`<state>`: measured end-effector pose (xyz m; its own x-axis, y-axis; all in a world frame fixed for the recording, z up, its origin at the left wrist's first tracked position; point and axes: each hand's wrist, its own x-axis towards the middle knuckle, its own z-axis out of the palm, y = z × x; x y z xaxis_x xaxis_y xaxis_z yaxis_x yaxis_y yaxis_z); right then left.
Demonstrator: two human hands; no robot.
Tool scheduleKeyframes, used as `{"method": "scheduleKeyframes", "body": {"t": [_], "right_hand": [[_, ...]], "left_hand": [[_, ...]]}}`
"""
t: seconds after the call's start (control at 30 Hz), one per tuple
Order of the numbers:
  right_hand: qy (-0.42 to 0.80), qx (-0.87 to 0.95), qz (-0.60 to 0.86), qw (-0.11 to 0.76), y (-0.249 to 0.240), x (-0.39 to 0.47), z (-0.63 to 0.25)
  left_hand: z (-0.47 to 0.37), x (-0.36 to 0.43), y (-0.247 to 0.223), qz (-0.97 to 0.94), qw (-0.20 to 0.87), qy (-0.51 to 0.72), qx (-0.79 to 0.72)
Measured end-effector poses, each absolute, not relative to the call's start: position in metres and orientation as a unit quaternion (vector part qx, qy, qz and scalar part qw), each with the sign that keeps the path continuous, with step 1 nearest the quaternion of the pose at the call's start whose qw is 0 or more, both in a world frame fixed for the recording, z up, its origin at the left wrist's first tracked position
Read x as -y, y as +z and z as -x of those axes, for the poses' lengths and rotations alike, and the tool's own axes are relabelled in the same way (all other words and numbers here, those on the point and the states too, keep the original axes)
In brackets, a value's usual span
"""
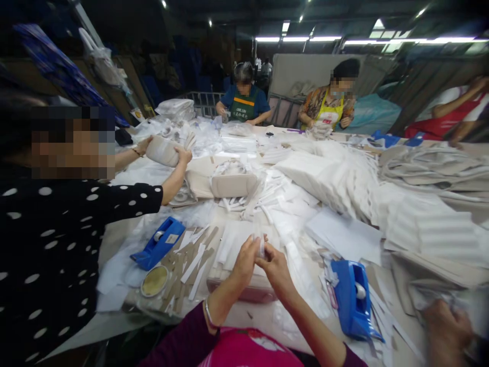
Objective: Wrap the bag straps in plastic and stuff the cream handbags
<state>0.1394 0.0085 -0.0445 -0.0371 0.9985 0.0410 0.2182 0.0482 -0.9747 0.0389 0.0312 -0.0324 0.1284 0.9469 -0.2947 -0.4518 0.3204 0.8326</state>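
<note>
Both my hands meet at the middle of the head view, over a beige bag lying on the table. My left hand is closed, its fingers pinching a small whitish, see-through strip from the left. From the right, my right hand closes on the same strip with thumb and fingers. The strip's exact kind cannot be made out. White padding covers the top of the bag under my hands.
Blue tape dispensers stand left and right. By the left one are a round tape roll and cardboard strips. White foam sheets pile up behind. A co-worker in polka dots handles a beige bag; others work across the table.
</note>
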Motion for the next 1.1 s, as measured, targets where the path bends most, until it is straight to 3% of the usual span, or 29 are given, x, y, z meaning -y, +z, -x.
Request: {"method": "scheduleKeyframes", "body": {"t": [0.13, 0.33, 0.53, 0.7, 0.87, 0.93, 1.1], "right_hand": [[0.316, 0.666, 0.486, 0.471, -0.059, -0.009, -0.142], [0.521, 0.51, 0.538, 0.422, -0.064, -0.017, -0.139], [0.349, 0.632, 0.509, 0.468, -0.08, -0.032, -0.145], [0.464, 0.524, 0.588, 0.405, -0.092, -0.05, -0.146], [0.38, 0.615, 0.538, 0.433, -0.099, -0.06, -0.151], [0.368, 0.634, 0.533, 0.421, -0.102, -0.065, -0.154], [0.557, 0.479, 0.569, 0.37, -0.113, -0.083, -0.158]], "left_hand": [[-0.033, -0.043, -0.037, -0.279, 0.747, 0.452, -0.4], [-0.039, -0.046, -0.058, -0.368, 0.624, 0.474, -0.5], [-0.04, -0.072, -0.067, -0.292, 0.759, 0.401, -0.422], [-0.049, -0.084, -0.086, -0.353, 0.62, 0.45, -0.538], [-0.046, -0.108, -0.092, -0.225, 0.775, 0.358, -0.469], [-0.047, -0.116, -0.097, -0.217, 0.78, 0.358, -0.466], [-0.059, -0.121, -0.118, -0.292, 0.657, 0.416, -0.557]]}}
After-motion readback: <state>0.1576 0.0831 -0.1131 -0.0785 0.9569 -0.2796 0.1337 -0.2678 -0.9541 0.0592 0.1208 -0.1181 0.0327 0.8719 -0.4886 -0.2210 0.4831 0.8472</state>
